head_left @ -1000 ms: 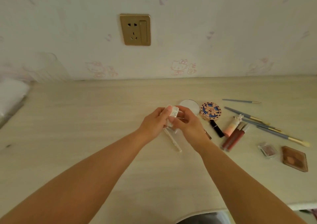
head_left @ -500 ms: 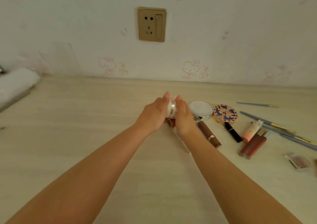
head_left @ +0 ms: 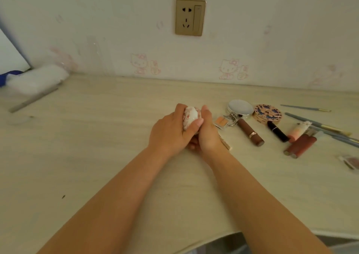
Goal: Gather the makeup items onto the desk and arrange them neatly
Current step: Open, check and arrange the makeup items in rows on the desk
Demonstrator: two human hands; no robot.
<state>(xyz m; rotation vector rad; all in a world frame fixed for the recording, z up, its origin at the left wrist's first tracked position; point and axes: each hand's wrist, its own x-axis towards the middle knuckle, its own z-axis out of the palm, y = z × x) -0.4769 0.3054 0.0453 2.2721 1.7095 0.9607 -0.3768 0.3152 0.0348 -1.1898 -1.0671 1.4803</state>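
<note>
Both hands hold one small white jar over the middle of the desk.

The left hand and right hand curl around the white jar, perhaps flower-printed. At 3 o'clock of it lie a brown lipstick and lip glosses; at 2 o'clock, a round mirror on the desk.

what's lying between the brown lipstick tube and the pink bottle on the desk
In the head view, a black lipstick lies between the brown lipstick tube and the pink bottle.
</note>
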